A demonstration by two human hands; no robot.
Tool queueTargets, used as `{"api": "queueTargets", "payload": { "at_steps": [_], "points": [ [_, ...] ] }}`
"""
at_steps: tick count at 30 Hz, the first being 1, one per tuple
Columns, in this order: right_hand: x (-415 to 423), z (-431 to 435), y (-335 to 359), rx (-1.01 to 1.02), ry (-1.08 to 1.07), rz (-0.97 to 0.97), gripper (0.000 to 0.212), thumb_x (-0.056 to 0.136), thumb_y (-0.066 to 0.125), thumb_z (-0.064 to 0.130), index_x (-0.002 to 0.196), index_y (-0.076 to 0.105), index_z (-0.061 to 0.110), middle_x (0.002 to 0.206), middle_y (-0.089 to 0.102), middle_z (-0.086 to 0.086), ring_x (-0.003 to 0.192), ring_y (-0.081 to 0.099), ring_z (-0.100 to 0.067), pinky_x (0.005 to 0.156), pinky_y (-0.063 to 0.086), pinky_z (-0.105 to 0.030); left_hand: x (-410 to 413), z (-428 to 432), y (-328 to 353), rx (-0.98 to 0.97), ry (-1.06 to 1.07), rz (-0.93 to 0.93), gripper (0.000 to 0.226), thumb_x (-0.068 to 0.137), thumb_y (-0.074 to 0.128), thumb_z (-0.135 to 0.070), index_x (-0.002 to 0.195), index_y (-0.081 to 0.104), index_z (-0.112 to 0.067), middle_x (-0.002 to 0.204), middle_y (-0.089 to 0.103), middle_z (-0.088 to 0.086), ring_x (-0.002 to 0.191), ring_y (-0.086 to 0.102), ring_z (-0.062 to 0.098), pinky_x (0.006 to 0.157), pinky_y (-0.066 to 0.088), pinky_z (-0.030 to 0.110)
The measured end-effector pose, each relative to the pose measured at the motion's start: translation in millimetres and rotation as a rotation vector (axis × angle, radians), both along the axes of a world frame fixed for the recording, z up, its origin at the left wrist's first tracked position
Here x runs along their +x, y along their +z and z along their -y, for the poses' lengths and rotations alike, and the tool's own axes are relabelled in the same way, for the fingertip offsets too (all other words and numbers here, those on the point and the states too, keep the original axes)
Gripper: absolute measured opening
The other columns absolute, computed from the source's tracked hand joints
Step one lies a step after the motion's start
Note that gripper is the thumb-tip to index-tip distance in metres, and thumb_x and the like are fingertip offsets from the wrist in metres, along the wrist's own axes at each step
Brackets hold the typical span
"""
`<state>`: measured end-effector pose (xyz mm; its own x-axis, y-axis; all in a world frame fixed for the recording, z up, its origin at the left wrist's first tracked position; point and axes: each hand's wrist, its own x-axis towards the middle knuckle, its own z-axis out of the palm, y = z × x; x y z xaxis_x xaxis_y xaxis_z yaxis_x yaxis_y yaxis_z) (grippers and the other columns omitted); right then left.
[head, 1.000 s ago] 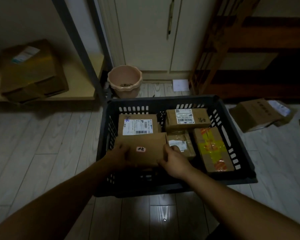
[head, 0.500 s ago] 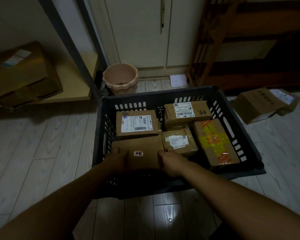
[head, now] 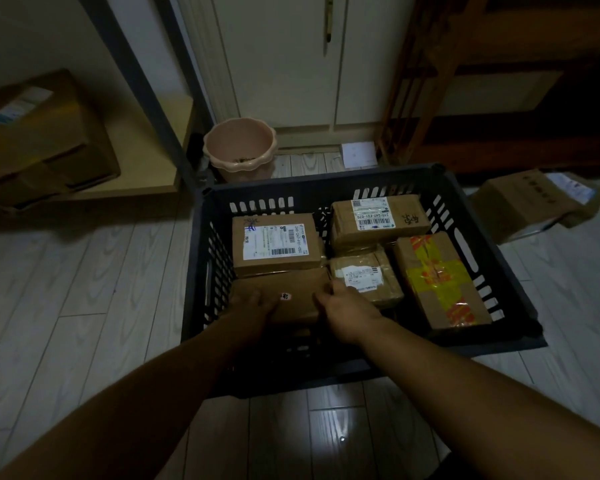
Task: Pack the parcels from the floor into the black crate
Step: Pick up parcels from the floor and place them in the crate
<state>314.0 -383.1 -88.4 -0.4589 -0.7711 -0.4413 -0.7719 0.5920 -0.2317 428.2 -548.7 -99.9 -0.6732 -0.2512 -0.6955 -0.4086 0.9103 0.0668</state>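
A black slotted crate (head: pixel 492 271) stands on the pale wood floor and holds several brown cardboard parcels. In its near left corner lies a flat brown parcel with a small red-and-white sticker (head: pixel 291 289). My left hand (head: pixel 252 304) grips that parcel's left end. My right hand (head: pixel 343 306) grips its right end, fingers curled over the edge. Behind it is a parcel with a large white label (head: pixel 274 242). To the right are a small taped parcel (head: pixel 364 275), a barcoded parcel (head: pixel 378 218) and a parcel with yellow and red tape (head: pixel 437 278).
More brown parcels (head: pixel 530 202) lie on the floor right of the crate. A pink bin (head: pixel 239 150) stands behind the crate by a white cupboard. A large box (head: pixel 39 140) sits on a low shelf at left. A wooden rack fills the back right.
The flat stickered parcel has sunk lower into the crate's near left corner with both hands still on its ends. The view has shifted slightly.
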Motion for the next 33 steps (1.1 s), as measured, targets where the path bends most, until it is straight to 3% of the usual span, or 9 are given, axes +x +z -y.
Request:
{"api": "queueTargets", "payload": {
  "at_steps": [5, 8, 12, 15, 19, 24, 28, 31, 33],
  "points": [
    [-14, 10, -4, 0.150, 0.326, -0.186, 0.062, 0.089, 0.057, 0.044, 0.141, 0.037, 0.017, 0.142, 0.040, -0.010, 0.130, 0.033, -0.034, 0.106, 0.030, -0.044, -3, 6, 1, -0.056, -0.135, 0.042, 0.079, 0.092, 0.047, -0.050, 0.150, -0.004, -0.034, 0.159, -0.002, 0.012, 0.141, 0.001, 0.049, 0.112, 0.013, 0.061],
    [-21, 16, -13, 0.306, 0.464, -0.250, 0.080, 0.090, 0.048, 0.058, 0.152, 0.017, 0.018, 0.155, 0.022, -0.017, 0.144, 0.012, -0.036, 0.116, 0.006, -0.050, 2, -3, -12, -0.154, -0.214, 0.046, 0.078, 0.093, 0.041, -0.054, 0.150, -0.006, -0.028, 0.158, -0.005, 0.017, 0.140, 0.002, 0.053, 0.112, 0.013, 0.063],
    [-22, 30, -32, 0.437, 0.486, -0.250, 0.086, 0.092, 0.050, 0.048, 0.153, -0.004, 0.022, 0.158, 0.002, -0.023, 0.146, 0.001, -0.039, 0.114, -0.006, -0.057, -6, 6, -28, -0.170, -0.210, 0.038, 0.072, 0.094, 0.039, -0.054, 0.149, -0.002, -0.034, 0.158, -0.013, 0.012, 0.138, -0.007, 0.055, 0.112, 0.008, 0.065],
    [-25, 36, -37, 0.459, 0.503, -0.294, 0.096, 0.087, 0.058, 0.048, 0.152, -0.010, 0.026, 0.158, -0.003, -0.025, 0.146, -0.001, -0.042, 0.112, -0.007, -0.061, -12, 9, -36, -0.160, -0.201, 0.064, 0.073, 0.094, 0.040, -0.052, 0.149, -0.004, -0.035, 0.158, -0.017, 0.011, 0.137, -0.011, 0.057, 0.112, 0.008, 0.066],
    [-31, 39, -40, 0.424, 0.492, -0.323, 0.111, 0.075, 0.061, 0.066, 0.150, -0.013, 0.032, 0.158, -0.011, -0.022, 0.144, -0.009, -0.046, 0.110, -0.008, -0.068, -16, 18, -32, -0.121, -0.072, 0.053, 0.101, 0.080, 0.060, -0.057, 0.148, -0.011, -0.035, 0.157, -0.018, 0.012, 0.141, -0.013, 0.048, 0.113, 0.003, 0.062],
    [-35, 37, -49, 0.397, 0.418, -0.298, 0.116, 0.070, 0.062, 0.071, 0.150, -0.013, 0.034, 0.158, -0.017, -0.017, 0.144, -0.016, -0.042, 0.106, -0.005, -0.073, -19, 22, -38, -0.209, -0.080, 0.097, 0.097, 0.082, 0.061, -0.054, 0.149, -0.006, -0.033, 0.157, -0.012, 0.014, 0.141, -0.001, 0.049, 0.113, 0.014, 0.061],
    [-34, 34, -45, 0.272, 0.441, -0.282, 0.110, 0.069, 0.065, 0.067, 0.152, 0.002, 0.029, 0.159, -0.001, -0.016, 0.145, -0.006, -0.040, 0.109, -0.001, -0.070, -22, 11, -26, -0.261, -0.220, -0.219, 0.089, 0.080, 0.058, -0.059, 0.148, 0.013, -0.024, 0.152, 0.019, 0.013, 0.139, 0.021, 0.034, 0.113, 0.024, 0.052],
    [-37, 37, -34, -0.007, 0.378, -0.282, 0.097, 0.071, 0.066, 0.061, 0.148, 0.019, 0.027, 0.152, 0.016, -0.013, 0.142, 0.011, -0.032, 0.115, 0.009, -0.058, -36, 17, -14, -0.292, -0.183, -0.367, 0.109, 0.072, 0.060, -0.069, 0.149, -0.004, -0.028, 0.158, 0.000, 0.014, 0.144, 0.002, 0.037, 0.115, 0.010, 0.053],
    [-40, 44, -30, -0.062, 0.287, -0.285, 0.099, 0.076, 0.066, 0.055, 0.151, 0.010, 0.022, 0.157, 0.005, -0.013, 0.144, 0.006, -0.032, 0.117, 0.009, -0.052, -41, 27, -15, -0.283, -0.080, -0.274, 0.120, 0.067, 0.061, -0.073, 0.147, -0.016, -0.029, 0.158, -0.015, 0.014, 0.144, -0.010, 0.041, 0.115, 0.001, 0.056]
  ]
}}
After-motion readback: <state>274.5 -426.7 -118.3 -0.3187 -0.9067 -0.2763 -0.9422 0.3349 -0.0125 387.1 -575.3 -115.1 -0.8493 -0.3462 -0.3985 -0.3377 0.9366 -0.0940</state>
